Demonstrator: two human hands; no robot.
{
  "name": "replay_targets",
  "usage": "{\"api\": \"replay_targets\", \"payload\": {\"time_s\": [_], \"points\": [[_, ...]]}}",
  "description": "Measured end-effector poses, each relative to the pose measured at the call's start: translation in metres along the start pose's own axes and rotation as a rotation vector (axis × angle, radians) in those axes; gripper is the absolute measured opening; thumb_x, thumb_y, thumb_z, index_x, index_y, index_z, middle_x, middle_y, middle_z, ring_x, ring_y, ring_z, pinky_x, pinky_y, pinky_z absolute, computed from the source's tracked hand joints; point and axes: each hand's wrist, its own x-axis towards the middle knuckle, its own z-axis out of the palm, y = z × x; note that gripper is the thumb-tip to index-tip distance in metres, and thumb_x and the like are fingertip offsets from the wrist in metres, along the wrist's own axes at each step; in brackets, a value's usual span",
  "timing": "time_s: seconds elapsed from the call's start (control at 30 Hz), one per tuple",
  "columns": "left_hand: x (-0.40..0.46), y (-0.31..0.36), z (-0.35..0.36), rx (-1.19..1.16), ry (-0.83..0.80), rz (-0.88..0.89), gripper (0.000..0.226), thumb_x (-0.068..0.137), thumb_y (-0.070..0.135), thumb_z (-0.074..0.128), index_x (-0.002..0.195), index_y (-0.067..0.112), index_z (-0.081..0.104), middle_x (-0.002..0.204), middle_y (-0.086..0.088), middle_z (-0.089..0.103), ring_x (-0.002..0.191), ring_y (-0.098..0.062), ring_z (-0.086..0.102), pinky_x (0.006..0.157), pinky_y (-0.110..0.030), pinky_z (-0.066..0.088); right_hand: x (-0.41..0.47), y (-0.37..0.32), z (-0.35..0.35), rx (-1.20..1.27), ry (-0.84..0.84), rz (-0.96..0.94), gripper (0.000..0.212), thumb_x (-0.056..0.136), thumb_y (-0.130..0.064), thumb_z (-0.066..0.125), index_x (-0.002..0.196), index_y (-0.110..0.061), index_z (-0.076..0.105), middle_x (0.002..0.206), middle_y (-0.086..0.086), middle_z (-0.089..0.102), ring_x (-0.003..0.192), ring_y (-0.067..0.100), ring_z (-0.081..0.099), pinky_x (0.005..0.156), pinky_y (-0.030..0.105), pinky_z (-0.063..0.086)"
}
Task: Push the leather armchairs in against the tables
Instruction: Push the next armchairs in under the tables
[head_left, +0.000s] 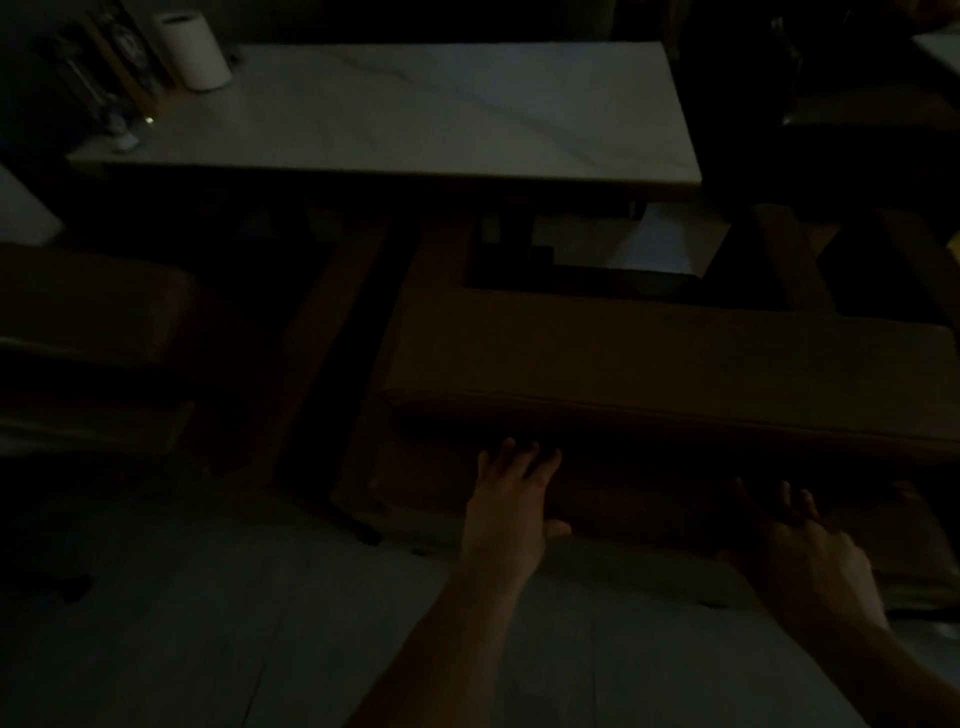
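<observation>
Both hands (511, 499) (810, 556) flat — armchair (675, 353) back.

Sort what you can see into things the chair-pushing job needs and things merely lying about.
Job: armchair being pushed; left hand and right hand, both flat against its back; pale table.

Lying about: white cylinder on the table's far corner; second armchair at left.

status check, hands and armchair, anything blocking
Left hand and right hand open, flat on armchair back. Armchair short of the table. Nothing visibly blocking; very dark.
</observation>
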Motion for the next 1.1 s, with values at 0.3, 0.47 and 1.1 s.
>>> {"api": "replay_targets", "payload": {"time_s": [0.3, 0.47, 1.1], "points": [[-0.008, -0.018, -0.007, 0.07, 0.053, 0.064, 0.082, 0.086, 0.052, 0.063, 0.153, 0.032, 0.019, 0.159, 0.004, 0.021, 0.145, -0.024, 0.016, 0.118, -0.042, 0.02, -0.006, -0.064, -0.007, 0.091, 0.105, -0.1, 0.094, 0.09, -0.057, 0.057, 0.156, -0.035, -0.007, 0.166, 0.012, -0.003, 0.152, 0.031, -0.004, 0.123, 0.049, 0.013], [-0.019, -0.053, -0.011, 0.143, 0.16, 0.035, 0.091, 0.075, 0.062, 0.067, 0.151, 0.029, 0.029, 0.153, -0.001, 0.035, 0.143, -0.03, 0.027, 0.117, -0.051, 0.02, 0.006, -0.121, -0.005, 0.156, 0.027, -0.063, 0.099, 0.088, -0.064, 0.057, 0.154, -0.04, -0.013, 0.164, 0.02, -0.009, 0.149, 0.046, -0.01, 0.119, 0.064, 0.008], [-0.021, -0.081, -0.007, 0.134, 0.192, 0.026, 0.082, 0.066, 0.055, 0.078, 0.139, 0.034, 0.048, 0.137, 0.008, 0.055, 0.129, -0.023, 0.047, 0.109, -0.047, 0.037, 0.001, -0.135, -0.001, 0.025, -0.005, -0.003, 0.083, 0.089, -0.076, 0.026, 0.152, -0.044, -0.018, 0.164, 0.021, 0.0, 0.15, 0.044, -0.001, 0.12, 0.06, 0.014]]}}
